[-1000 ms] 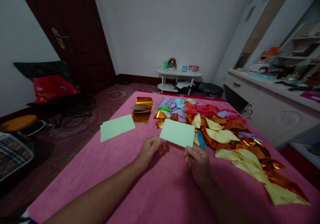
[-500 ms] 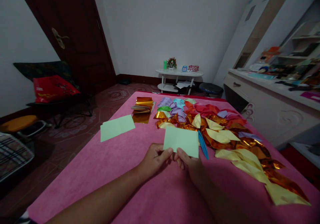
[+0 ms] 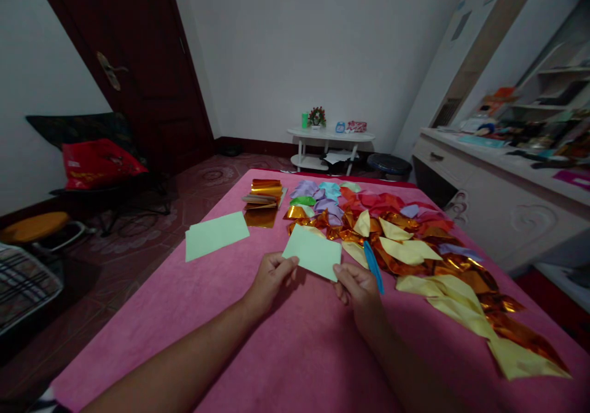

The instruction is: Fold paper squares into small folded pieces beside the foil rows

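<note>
A pale green sheet of paper [image 3: 313,251] is held up over the pink table cover [image 3: 198,314]. My left hand [image 3: 273,278] pinches its lower left corner between thumb and fingers. At the lower right corner, my right hand [image 3: 357,287] grips the same sheet, thumb on top. More pale green paper [image 3: 217,236] lies flat to the left. Behind it stands a stack of gold foil sheets [image 3: 262,204]. Just right of the held sheet is a folded blue paper piece [image 3: 373,267].
Folded yellow paper pieces [image 3: 410,251], gold foil pieces [image 3: 472,278] and red ones [image 3: 380,201] spread over the right side. Purple pieces [image 3: 328,209] lie further back. A white side table [image 3: 332,135] stands by the wall; a dresser [image 3: 498,198] runs along the right.
Both hands have moved apart from the middle of the sheet's lower edge to its corners. The green sheet has shifted left and tilted, its right side lower.
</note>
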Tool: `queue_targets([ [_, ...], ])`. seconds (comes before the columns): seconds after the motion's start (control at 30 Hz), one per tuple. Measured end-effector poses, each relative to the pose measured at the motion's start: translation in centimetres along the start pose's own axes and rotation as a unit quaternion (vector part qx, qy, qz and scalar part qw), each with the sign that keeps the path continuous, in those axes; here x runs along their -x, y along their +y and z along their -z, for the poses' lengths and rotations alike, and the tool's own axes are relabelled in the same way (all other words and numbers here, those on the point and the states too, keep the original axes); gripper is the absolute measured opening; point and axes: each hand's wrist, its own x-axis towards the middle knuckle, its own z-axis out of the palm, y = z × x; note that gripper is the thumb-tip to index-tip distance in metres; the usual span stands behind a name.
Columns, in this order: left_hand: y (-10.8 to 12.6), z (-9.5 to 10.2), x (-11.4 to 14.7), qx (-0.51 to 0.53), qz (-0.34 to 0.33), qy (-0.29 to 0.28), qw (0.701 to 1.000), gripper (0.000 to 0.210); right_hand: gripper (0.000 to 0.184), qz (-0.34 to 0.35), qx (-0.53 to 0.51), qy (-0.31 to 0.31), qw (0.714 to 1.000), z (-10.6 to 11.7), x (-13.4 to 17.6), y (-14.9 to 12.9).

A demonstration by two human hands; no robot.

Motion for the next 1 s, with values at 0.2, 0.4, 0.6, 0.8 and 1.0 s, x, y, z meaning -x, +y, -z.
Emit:
queue_targets([
  [0.2,-0.3,0.3,-0.5,0.081,0.001,-0.032,0.996,0.046,0.027,0.039,-0.003,0.011,0.999,-0.8,0.7,-0.5],
  [0.4,-0.1,0.4,-0.8,0.13,-0.007,-0.04,0.991,0.044,0.022,0.067,-0.041,0.059,0.995,-1.4,0.5,-0.8],
  [0.6,-0.1,0.5,-0.9,0.143,-0.004,-0.041,0.989,0.044,0.031,0.087,-0.055,0.068,0.992,-1.1,0.2,-0.8],
  [0.8,-0.2,0.3,-0.8,0.141,0.002,-0.055,0.988,0.045,0.039,0.082,-0.045,0.085,0.992,-0.9,0.1,-0.7],
  [1.0,-0.3,0.4,-0.8,0.131,0.009,-0.066,0.989,0.044,0.022,0.053,-0.01,0.069,0.996,-0.8,0.0,0.2],
])
